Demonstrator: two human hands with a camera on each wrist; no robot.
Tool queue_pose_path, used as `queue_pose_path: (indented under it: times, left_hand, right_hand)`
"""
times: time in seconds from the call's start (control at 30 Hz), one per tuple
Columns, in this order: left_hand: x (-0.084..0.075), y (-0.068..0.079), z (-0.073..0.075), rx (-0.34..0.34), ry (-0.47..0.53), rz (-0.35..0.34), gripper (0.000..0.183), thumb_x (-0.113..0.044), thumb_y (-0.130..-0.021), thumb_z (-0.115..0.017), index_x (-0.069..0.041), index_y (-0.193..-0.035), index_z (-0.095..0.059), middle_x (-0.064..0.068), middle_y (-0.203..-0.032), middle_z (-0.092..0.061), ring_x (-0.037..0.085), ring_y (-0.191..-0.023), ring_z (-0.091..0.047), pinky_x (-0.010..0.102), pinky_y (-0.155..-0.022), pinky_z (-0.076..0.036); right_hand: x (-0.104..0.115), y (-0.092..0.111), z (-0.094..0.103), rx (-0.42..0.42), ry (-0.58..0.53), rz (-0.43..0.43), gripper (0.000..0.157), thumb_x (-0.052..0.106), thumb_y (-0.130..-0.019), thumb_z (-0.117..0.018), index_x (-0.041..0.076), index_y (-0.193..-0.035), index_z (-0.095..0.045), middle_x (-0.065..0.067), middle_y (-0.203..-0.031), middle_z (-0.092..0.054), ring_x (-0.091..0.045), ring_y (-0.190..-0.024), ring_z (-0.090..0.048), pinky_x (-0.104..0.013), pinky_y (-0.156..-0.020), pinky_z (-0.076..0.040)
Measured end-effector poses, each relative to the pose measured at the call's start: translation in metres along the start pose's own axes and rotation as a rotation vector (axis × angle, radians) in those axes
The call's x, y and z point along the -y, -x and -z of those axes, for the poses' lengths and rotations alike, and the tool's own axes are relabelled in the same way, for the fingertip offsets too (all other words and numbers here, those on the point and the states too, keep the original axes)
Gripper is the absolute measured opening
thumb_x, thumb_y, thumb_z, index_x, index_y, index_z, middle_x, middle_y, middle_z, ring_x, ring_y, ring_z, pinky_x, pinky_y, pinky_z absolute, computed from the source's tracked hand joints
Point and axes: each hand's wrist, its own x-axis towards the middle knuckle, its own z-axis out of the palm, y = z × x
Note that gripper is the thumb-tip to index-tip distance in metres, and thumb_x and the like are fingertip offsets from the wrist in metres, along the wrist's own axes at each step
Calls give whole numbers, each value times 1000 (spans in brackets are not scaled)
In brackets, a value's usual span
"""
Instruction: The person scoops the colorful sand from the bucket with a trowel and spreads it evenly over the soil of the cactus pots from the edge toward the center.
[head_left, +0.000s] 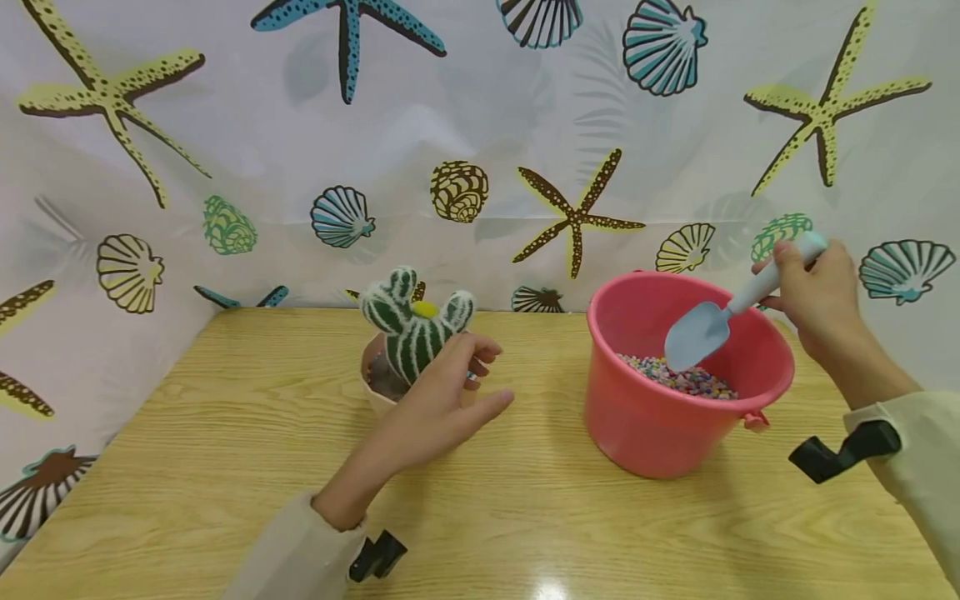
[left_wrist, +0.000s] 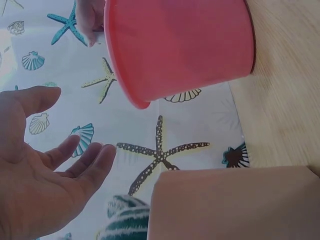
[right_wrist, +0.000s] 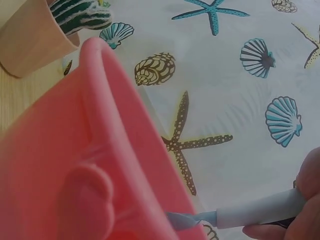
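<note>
My right hand (head_left: 821, 300) grips the handle of a light blue toy shovel (head_left: 697, 335), its blade tilted down over the mouth of a pink bucket (head_left: 652, 437). Small multicoloured beads (head_left: 678, 377) lie inside the bucket, and the blade looks bare. In the right wrist view the bucket wall (right_wrist: 45, 150) hides most of the blade. My left hand (head_left: 442, 408), fingers loosely bent and holding nothing, is in front of a knitted green-and-white cactus (head_left: 415, 348) in a beige pot (head_left: 377, 404). The left wrist view shows that hand (left_wrist: 45, 185) apart from the pot (left_wrist: 235, 205).
Both pot and bucket stand on a wooden table (head_left: 225, 467), the bucket on the right. Behind them hangs a white cloth (head_left: 420, 108) printed with starfish and shells. Black straps (head_left: 843, 454) sit at the sleeves.
</note>
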Motion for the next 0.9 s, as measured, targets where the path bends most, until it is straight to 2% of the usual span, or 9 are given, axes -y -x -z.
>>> queue_pose_path:
  times: [0.2,0.37,0.43,0.5,0.6,0.67,0.73,0.83,0.9]
  left_hand:
    - [-7,-20,-9,27,6,35,48,-26,-93,-61,-4,-131,-42,11,-122,-48,24,-110,-51,38,-94,-47]
    - [-9,-36,-20,46,60,92,54,-29,-93,-62,-8,-137,-38,9,-129,-45,24,-116,-48,38,-98,-45]
    - [-9,-42,-24,44,68,92,57,-30,-92,-63,-9,-138,-37,10,-130,-43,24,-117,-47,39,-98,-45]
    - [-8,-49,-28,36,68,74,61,-31,-91,-64,-8,-140,-35,11,-132,-42,25,-119,-46,39,-99,-45]
    - [-7,-58,-34,33,75,41,68,-31,-89,-66,-6,-142,-31,14,-136,-38,26,-120,-44,41,-99,-45]
    - [-7,-64,-39,35,85,36,72,-33,-88,-67,-5,-143,-29,14,-139,-36,26,-122,-43,41,-101,-44]
    - [-8,-69,-42,39,94,48,76,-36,-87,-68,-6,-145,-28,13,-141,-34,26,-123,-43,42,-101,-44]
    - [-10,-75,-48,48,102,81,84,-40,-84,-70,-8,-147,-25,12,-146,-30,28,-127,-42,44,-102,-43]
    - [-12,-80,-52,52,105,97,89,-43,-82,-71,-9,-149,-23,12,-150,-25,29,-132,-39,47,-104,-41]
  right_hand:
    - [-4,1,-2,-7,23,29,50,36,-102,-34,-6,-129,-30,-6,-103,-56,8,-68,-56,-13,-63,-53]
    - [-7,3,-4,0,121,48,54,40,-101,-33,-6,-130,-29,-17,-115,-57,12,-63,-54,-16,-69,-54]
    - [-8,2,-5,-5,169,69,54,40,-101,-33,-6,-129,-30,-21,-117,-58,1,-66,-62,-25,-76,-56]
    - [-10,2,-6,-13,218,98,53,39,-101,-34,-7,-128,-32,-22,-116,-60,-13,-74,-67,-28,-78,-57]
    - [-13,2,-8,-29,286,154,51,36,-102,-35,-9,-126,-34,-25,-115,-62,-35,-90,-64,-29,-73,-55]
    - [-14,3,-9,-27,308,175,50,35,-102,-36,-9,-126,-34,-25,-115,-61,-38,-93,-61,-26,-69,-49]
    - [-15,3,-9,-26,321,189,49,33,-102,-36,-10,-126,-34,-26,-116,-61,-40,-96,-60,-32,-71,-48]
    - [-15,4,-10,-5,312,193,49,32,-102,-37,-10,-127,-33,-28,-117,-59,-44,-101,-57,-49,-81,-51]
    - [-14,4,-11,6,309,209,49,32,-102,-38,-10,-127,-32,-29,-116,-59,-45,-103,-57,-55,-85,-49]
